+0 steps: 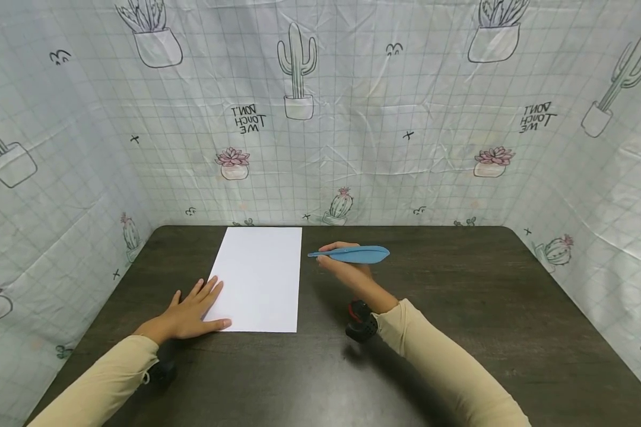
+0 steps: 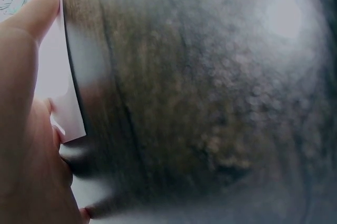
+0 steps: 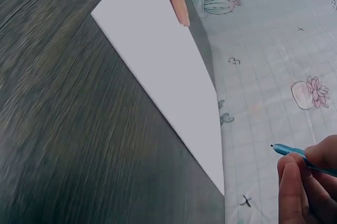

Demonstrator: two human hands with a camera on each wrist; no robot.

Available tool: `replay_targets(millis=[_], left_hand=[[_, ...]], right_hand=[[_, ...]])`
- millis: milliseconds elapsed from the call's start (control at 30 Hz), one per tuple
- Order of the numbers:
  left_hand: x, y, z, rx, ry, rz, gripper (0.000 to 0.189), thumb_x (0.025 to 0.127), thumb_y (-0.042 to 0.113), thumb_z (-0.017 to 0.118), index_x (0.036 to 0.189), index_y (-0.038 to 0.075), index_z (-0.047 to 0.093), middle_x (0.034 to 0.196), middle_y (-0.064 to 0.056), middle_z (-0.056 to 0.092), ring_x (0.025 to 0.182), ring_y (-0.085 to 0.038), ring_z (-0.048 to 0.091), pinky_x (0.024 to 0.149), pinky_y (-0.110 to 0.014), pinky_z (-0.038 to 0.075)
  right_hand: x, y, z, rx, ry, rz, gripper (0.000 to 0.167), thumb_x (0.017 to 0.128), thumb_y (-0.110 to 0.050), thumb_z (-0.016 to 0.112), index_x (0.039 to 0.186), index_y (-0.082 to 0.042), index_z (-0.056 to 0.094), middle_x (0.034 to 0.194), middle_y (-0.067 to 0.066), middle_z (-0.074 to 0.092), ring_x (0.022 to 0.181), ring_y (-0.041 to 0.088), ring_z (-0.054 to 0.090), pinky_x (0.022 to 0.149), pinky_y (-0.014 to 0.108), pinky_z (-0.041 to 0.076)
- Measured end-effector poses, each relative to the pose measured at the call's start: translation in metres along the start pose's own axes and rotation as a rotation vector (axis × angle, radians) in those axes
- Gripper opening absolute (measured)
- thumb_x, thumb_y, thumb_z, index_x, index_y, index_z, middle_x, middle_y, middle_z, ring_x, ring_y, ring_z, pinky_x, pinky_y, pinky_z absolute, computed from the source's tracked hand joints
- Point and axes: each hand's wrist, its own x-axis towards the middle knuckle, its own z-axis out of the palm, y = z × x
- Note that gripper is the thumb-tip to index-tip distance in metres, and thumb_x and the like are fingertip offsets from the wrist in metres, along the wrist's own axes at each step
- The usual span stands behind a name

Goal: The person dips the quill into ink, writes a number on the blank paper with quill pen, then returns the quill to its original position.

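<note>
A blank white sheet of paper (image 1: 262, 279) lies on the dark table, left of centre. Spread fingers of my left hand (image 1: 192, 311) rest on its lower left edge, with the thumb over the near corner. Just right of the sheet, my right hand (image 1: 355, 277) pinches a blue feather-shaped pen (image 1: 364, 255) above the table. The pen's tip points left toward the paper in the head view. In the right wrist view the pen (image 3: 287, 150) shows a dark writing point held between thumb and fingers, apart from the sheet (image 3: 152, 66).
The dark wood-grain table (image 1: 459, 332) extends to the right and toward the front. A pale cloth (image 1: 368, 130) printed with cacti hangs along the back and both sides. A black device (image 1: 361, 321) is strapped at the right wrist.
</note>
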Motion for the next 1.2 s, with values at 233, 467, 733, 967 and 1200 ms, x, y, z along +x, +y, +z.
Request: replay_targets(millis=[233,467,733,967,1200], left_hand=[[-0.001,0.002,-0.002,0.0,-0.01,-0.022,0.1,0.084,0.066,0.055,0.155,0.008,0.014,0.161,-0.015,0.006,0.145,-0.044,0.002,0.101,-0.076,-0.004],[-0.001,-0.004,0.004,-0.007,0.007,-0.012,0.102,0.083,0.07,0.053,0.155,0.01,0.013,0.161,-0.013,0.005,0.145,-0.043,0.001,0.101,-0.075,-0.006],[-0.001,-0.002,0.002,-0.012,0.014,0.0,0.101,0.083,0.069,0.054,0.154,0.008,0.015,0.161,-0.015,0.007,0.145,-0.044,0.002,0.1,-0.076,-0.005],[-0.003,0.003,-0.001,0.001,0.008,-0.013,0.099,0.084,0.066,0.056,0.154,0.007,0.017,0.16,-0.016,0.009,0.145,-0.044,0.004,0.101,-0.076,-0.003],[0.0,-0.002,0.003,-0.001,0.016,-0.007,0.1,0.084,0.068,0.054,0.154,0.008,0.015,0.161,-0.015,0.007,0.145,-0.043,0.002,0.101,-0.075,-0.004]], right_hand=[[0.012,0.003,0.024,-0.021,-0.006,-0.041,0.02,0.088,-0.008,0.066,0.103,0.005,0.069,0.091,0.019,0.071,0.088,0.036,0.069,0.076,0.042,0.055],[0.024,0.007,0.047,-0.063,0.054,-0.098,0.012,0.085,-0.006,0.068,0.094,0.002,0.07,0.083,0.014,0.07,0.072,0.028,0.067,0.062,0.03,0.052],[0.037,0.01,0.07,-0.035,0.169,0.069,0.014,0.085,-0.01,0.071,0.096,-0.003,0.073,0.092,0.01,0.072,0.079,0.015,0.069,0.074,0.03,0.056],[0.043,0.013,0.088,-0.077,0.29,0.091,0.012,0.082,-0.011,0.07,0.091,-0.004,0.076,0.081,0.006,0.073,0.066,0.012,0.064,0.062,0.026,0.052],[0.047,0.017,0.1,-0.05,0.379,0.123,0.009,0.083,-0.01,0.07,0.089,-0.005,0.075,0.08,0.007,0.073,0.071,0.017,0.071,0.067,0.029,0.057]])
